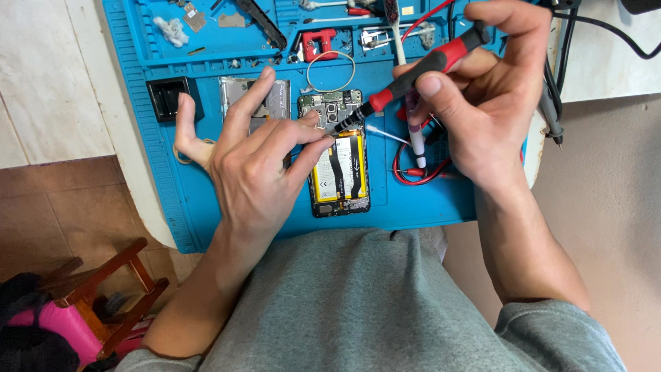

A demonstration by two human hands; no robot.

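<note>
Right hand (485,103), upper right of frame: closed around a screwdriver (420,71) with red-and-black handle, thumb and fingers pinching the shaft near mid-length. Tool angled down and to the left, tip resting at the upper section of an opened phone (337,155), just below the camera module. Tip located well left of and below the gripping fingers.

Left hand (258,162), centre left of frame: fingers spread, nothing clasped. Thumb and forefinger tips meeting at the left edge of the phone, directly beside the screwdriver tip; whether a small part is pinched there cannot be told. Remaining fingers raised over a silver metal plate (237,96) lying just left of the phone.

Phone lying flat at the centre of a blue work mat (158,179), back cover off, yellow battery and black flex strips exposed, long axis running top to bottom of frame.

Right of the phone, partly under the right hand: cotton swab (385,133), white pen-shaped tool (417,145), looped red cable (413,176). Above the phone: thin wire ring (330,71) and small red holder (319,41). Left of the metal plate: black square part (166,98). Upper left of mat: wad of white cotton (171,29). Lower left corner of frame: wooden stool (113,286) on the floor.
</note>
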